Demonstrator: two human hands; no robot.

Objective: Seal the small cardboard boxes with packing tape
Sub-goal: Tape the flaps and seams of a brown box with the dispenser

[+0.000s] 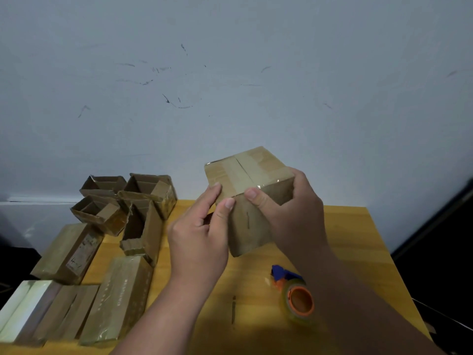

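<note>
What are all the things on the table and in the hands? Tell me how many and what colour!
held box: 1, brown, taped on top, lifted above the table in both hands
open boxes: 4, brown, flaps up, far left of the table
closed boxes: about 5, brown, one pale, near left edge
tape roll: 1, clear with orange core, on the table under the right arm
blue tool: 1, blue and orange, beside the roll; cannot tell what it is
table: 1, yellow wood
wall: 1, grey-white, scuffed
left hand: 1, pinching the box's near edge
right hand: 1, gripping the box's right side
</note>
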